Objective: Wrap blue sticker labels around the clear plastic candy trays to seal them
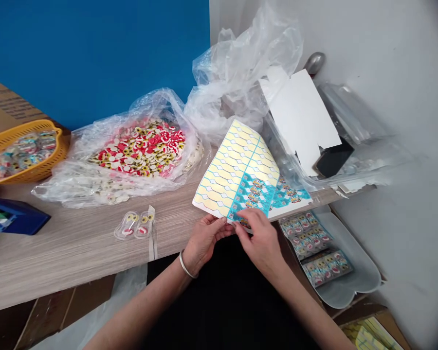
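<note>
A large sheet of pale yellow and blue die-cut sticker labels (237,170) stands tilted up off the wood-grain table (76,243), its lower edge held between my hands. My left hand (204,238), with a metal bangle on its wrist, grips the sheet's lower left edge. My right hand (257,238) pinches the printed blue part near the bottom corner. A second printed blue sheet (290,197) lies partly behind it. Two small sealed candy packets (135,224) lie on the table left of my hands.
A clear plastic bag of loose round red, white and yellow candies (142,150) sits on the table, with an orange basket (25,150) of packets at left. A white card box (299,116) and crumpled plastic stand behind. A grey tray (350,272) of packets sits lower right.
</note>
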Action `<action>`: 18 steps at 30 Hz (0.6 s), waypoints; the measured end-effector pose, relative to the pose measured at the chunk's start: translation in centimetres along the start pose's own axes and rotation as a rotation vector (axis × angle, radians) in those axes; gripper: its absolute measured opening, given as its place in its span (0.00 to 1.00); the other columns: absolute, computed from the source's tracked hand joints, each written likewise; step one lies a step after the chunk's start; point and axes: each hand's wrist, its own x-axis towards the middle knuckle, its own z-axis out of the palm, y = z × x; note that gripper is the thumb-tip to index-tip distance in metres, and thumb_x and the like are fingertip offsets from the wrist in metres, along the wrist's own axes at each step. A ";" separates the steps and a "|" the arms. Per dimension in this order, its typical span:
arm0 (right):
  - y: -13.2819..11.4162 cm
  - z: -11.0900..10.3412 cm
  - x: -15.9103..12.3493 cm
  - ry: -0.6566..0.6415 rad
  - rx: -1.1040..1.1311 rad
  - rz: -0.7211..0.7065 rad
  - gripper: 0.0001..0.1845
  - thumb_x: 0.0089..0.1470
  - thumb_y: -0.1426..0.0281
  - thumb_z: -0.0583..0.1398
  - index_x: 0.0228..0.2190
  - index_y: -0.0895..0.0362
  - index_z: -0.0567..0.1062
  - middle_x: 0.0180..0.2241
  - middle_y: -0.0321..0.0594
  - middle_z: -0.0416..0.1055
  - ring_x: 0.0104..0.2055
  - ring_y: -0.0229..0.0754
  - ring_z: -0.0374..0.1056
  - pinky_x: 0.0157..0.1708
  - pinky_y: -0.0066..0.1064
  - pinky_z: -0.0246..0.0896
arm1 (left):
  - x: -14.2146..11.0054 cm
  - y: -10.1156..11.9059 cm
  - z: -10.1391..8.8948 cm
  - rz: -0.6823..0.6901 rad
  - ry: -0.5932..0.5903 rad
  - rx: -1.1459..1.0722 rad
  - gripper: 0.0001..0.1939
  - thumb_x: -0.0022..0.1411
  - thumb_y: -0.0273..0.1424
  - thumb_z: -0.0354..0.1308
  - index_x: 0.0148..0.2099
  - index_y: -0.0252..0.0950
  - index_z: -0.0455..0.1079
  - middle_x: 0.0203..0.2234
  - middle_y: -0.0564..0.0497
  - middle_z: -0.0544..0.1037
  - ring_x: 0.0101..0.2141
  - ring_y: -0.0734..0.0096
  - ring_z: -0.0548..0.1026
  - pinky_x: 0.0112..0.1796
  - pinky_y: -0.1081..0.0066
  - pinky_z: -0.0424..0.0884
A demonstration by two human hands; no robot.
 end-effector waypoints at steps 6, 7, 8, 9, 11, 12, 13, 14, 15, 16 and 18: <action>0.5 2.3 -0.2 -0.026 0.093 0.039 0.08 0.60 0.75 0.56 0.40 0.54 0.72 0.42 0.45 0.72 0.47 0.47 0.69 0.49 0.41 0.67 | 0.2 -0.4 0.6 -0.024 -0.092 -0.042 0.11 0.52 0.31 0.70 0.37 0.30 0.77 0.32 0.46 0.81 0.34 0.68 0.79 0.41 0.66 0.76; 0.7 2.3 -0.3 -0.019 0.098 0.039 0.07 0.60 0.75 0.56 0.40 0.54 0.73 0.42 0.45 0.73 0.47 0.47 0.69 0.49 0.41 0.67 | 0.2 -0.5 0.6 -0.013 -0.102 -0.040 0.10 0.52 0.31 0.70 0.36 0.30 0.78 0.32 0.46 0.81 0.34 0.68 0.78 0.42 0.65 0.76; 0.9 2.3 -0.5 -0.010 0.100 0.039 0.07 0.60 0.74 0.56 0.40 0.53 0.73 0.42 0.44 0.73 0.47 0.47 0.70 0.49 0.41 0.67 | 0.2 -0.6 0.6 0.002 -0.108 -0.028 0.10 0.52 0.31 0.70 0.35 0.30 0.78 0.31 0.47 0.81 0.34 0.68 0.78 0.42 0.65 0.76; 1.0 2.2 -0.6 -0.003 0.101 0.038 0.07 0.60 0.74 0.57 0.40 0.53 0.73 0.42 0.44 0.73 0.47 0.46 0.70 0.49 0.41 0.67 | 0.3 -0.7 0.6 0.022 -0.110 -0.002 0.10 0.52 0.32 0.70 0.35 0.31 0.78 0.31 0.47 0.81 0.34 0.68 0.78 0.41 0.65 0.76; 0.9 1.9 -0.7 0.012 0.108 0.036 0.07 0.61 0.74 0.57 0.40 0.53 0.73 0.41 0.44 0.74 0.46 0.46 0.71 0.49 0.41 0.68 | 0.6 -1.0 0.5 0.074 -0.100 0.085 0.10 0.52 0.33 0.70 0.34 0.30 0.79 0.29 0.47 0.82 0.32 0.68 0.78 0.41 0.66 0.75; 0.9 1.8 -0.7 0.020 0.111 0.035 0.07 0.61 0.73 0.57 0.40 0.54 0.74 0.41 0.44 0.74 0.46 0.46 0.71 0.49 0.40 0.68 | 0.8 -1.1 0.5 0.100 -0.089 0.134 0.10 0.52 0.33 0.70 0.33 0.30 0.79 0.28 0.47 0.81 0.31 0.68 0.78 0.40 0.66 0.75; 0.8 1.8 -0.7 0.030 0.116 0.033 0.07 0.61 0.73 0.57 0.39 0.54 0.74 0.41 0.44 0.75 0.45 0.45 0.71 0.49 0.40 0.68 | 0.9 -1.2 0.6 0.125 -0.078 0.177 0.11 0.51 0.34 0.70 0.33 0.30 0.79 0.27 0.48 0.81 0.30 0.68 0.78 0.39 0.66 0.75; 0.8 1.7 -0.7 0.040 0.126 0.028 0.06 0.61 0.74 0.57 0.38 0.54 0.74 0.40 0.44 0.75 0.45 0.45 0.71 0.49 0.39 0.68 | 1.0 -1.3 0.7 0.145 -0.068 0.207 0.11 0.51 0.34 0.70 0.33 0.30 0.79 0.26 0.48 0.81 0.29 0.69 0.78 0.39 0.66 0.75; 0.7 1.7 -0.7 0.051 0.140 0.026 0.07 0.60 0.74 0.57 0.38 0.54 0.75 0.40 0.43 0.75 0.44 0.44 0.71 0.48 0.39 0.67 | 1.1 -1.4 0.8 0.158 -0.064 0.221 0.11 0.51 0.34 0.70 0.33 0.31 0.79 0.26 0.48 0.81 0.28 0.69 0.77 0.38 0.66 0.75; 0.7 1.6 -0.6 0.062 0.160 0.029 0.07 0.60 0.75 0.57 0.37 0.53 0.75 0.39 0.43 0.75 0.44 0.44 0.71 0.48 0.39 0.67 | 1.1 -1.4 0.9 0.164 -0.063 0.217 0.11 0.51 0.34 0.70 0.33 0.31 0.79 0.26 0.48 0.81 0.28 0.68 0.78 0.38 0.66 0.75; 0.6 1.6 -0.4 0.084 0.211 0.054 0.07 0.59 0.75 0.57 0.35 0.53 0.75 0.38 0.42 0.75 0.43 0.44 0.71 0.47 0.38 0.67 | 1.0 -1.4 1.3 0.157 -0.071 0.167 0.12 0.51 0.35 0.70 0.34 0.31 0.79 0.28 0.48 0.82 0.30 0.67 0.78 0.39 0.64 0.76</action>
